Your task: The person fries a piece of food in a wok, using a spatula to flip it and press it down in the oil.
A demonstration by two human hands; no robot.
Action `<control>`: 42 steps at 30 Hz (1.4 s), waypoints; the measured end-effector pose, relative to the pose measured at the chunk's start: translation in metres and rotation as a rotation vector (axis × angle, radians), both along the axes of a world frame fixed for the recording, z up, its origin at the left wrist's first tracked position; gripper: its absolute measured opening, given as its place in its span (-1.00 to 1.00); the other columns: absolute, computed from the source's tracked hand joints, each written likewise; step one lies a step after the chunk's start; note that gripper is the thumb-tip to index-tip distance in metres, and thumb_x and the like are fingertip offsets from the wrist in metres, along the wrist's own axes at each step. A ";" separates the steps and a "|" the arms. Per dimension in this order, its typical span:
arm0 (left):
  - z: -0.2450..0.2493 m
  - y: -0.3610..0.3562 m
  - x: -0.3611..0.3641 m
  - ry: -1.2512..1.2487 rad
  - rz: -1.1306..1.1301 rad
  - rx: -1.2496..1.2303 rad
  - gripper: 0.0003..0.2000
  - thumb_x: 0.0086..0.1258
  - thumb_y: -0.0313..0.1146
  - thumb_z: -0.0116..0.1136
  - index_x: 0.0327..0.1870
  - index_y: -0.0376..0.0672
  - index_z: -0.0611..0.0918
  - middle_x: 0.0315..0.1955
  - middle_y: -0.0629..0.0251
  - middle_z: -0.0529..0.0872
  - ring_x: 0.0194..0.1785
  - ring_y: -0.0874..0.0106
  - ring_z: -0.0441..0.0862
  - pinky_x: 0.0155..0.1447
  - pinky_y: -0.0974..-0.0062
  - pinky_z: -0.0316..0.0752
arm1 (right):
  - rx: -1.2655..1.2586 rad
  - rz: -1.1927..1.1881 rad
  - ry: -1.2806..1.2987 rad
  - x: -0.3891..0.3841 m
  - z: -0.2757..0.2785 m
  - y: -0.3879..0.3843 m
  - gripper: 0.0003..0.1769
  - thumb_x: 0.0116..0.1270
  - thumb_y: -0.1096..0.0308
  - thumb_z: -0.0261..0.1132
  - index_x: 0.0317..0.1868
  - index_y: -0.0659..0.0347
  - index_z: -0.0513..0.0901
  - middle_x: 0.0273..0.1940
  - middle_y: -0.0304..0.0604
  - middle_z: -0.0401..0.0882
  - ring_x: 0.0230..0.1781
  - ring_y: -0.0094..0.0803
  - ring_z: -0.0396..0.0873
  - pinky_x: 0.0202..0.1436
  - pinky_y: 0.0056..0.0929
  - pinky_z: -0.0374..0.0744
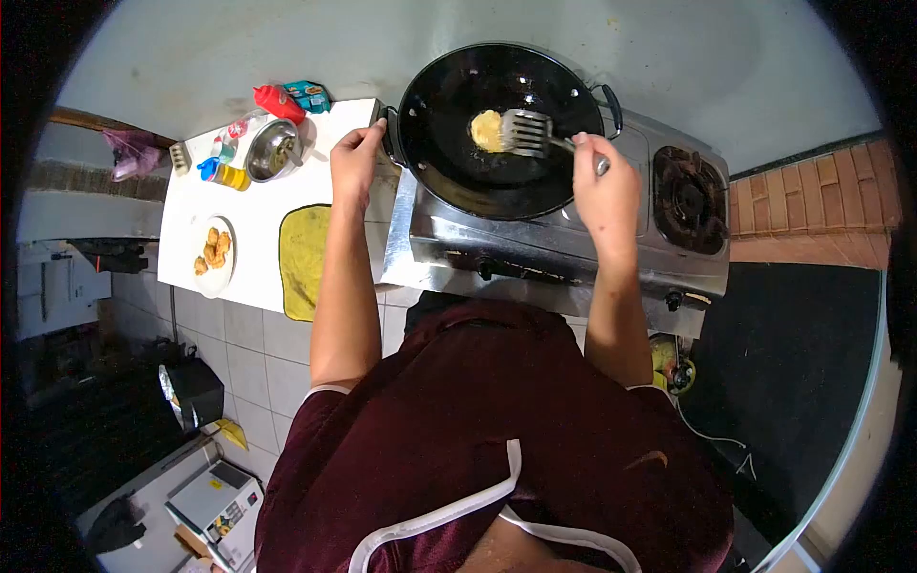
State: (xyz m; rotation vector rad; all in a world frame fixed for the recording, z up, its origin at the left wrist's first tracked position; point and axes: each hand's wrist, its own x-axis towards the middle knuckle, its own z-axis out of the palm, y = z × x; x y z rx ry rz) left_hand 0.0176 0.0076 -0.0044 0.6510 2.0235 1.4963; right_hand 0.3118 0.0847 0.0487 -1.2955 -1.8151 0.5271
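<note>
A large black wok (506, 196) sits over the left burner of the gas stove. My left hand (357, 158) grips the wok's left handle, thumb over its top. In my right hand (607, 186) is a slotted metal spatula (527, 133), its handle running under my closed fingers. The spatula's head lies in the wok, its front edge overlapping a pale yellow piece of frying food (486, 130). A little oil glistens around that piece.
Left of the stove, a white table (253, 272) holds a plate of fried pieces (227, 233), a metal bowl (271, 151), a red squeeze bottle (279, 103), a yellow bottle (229, 177) and a yellow-green cloth (303, 258). A bare right burner (688, 199) lies beyond my right hand.
</note>
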 end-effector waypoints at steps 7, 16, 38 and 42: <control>0.002 0.001 0.003 -0.003 0.003 -0.007 -0.67 0.29 -0.13 0.30 -0.37 -0.29 0.68 -0.52 0.46 0.57 -0.41 0.62 0.37 -0.27 0.64 0.30 | -0.047 0.059 0.091 -0.013 -0.010 0.003 -0.72 0.36 0.15 0.19 -0.23 0.20 0.68 -0.44 0.12 0.62 -0.37 0.10 0.62 -0.30 -0.17 0.55; 0.000 0.000 0.004 -0.023 0.013 0.018 -0.68 0.28 -0.13 0.30 -0.37 -0.29 0.68 -0.51 0.46 0.57 -0.40 0.63 0.37 -0.27 0.64 0.30 | -0.006 0.001 0.017 -0.002 0.007 0.003 -0.71 0.37 0.15 0.19 -0.25 0.22 0.67 -0.44 0.11 0.62 -0.39 0.09 0.61 -0.33 -0.17 0.54; -0.001 0.001 -0.001 -0.010 -0.001 -0.014 -0.69 0.29 -0.15 0.30 -0.38 -0.29 0.68 -0.53 0.49 0.55 -0.41 0.64 0.35 -0.29 0.65 0.28 | -0.121 0.041 0.013 -0.003 0.001 0.000 -0.70 0.37 0.12 0.18 -0.24 0.17 0.68 -0.41 0.11 0.63 -0.33 0.10 0.62 -0.27 -0.16 0.56; -0.002 0.000 0.001 -0.006 0.001 0.017 -0.69 0.29 -0.15 0.30 -0.38 -0.29 0.68 -0.52 0.48 0.56 -0.41 0.63 0.36 -0.27 0.65 0.29 | -0.014 -0.027 -0.069 0.010 0.011 0.004 -0.69 0.36 0.10 0.17 -0.24 0.17 0.68 -0.41 0.11 0.63 -0.34 0.10 0.62 -0.29 -0.14 0.55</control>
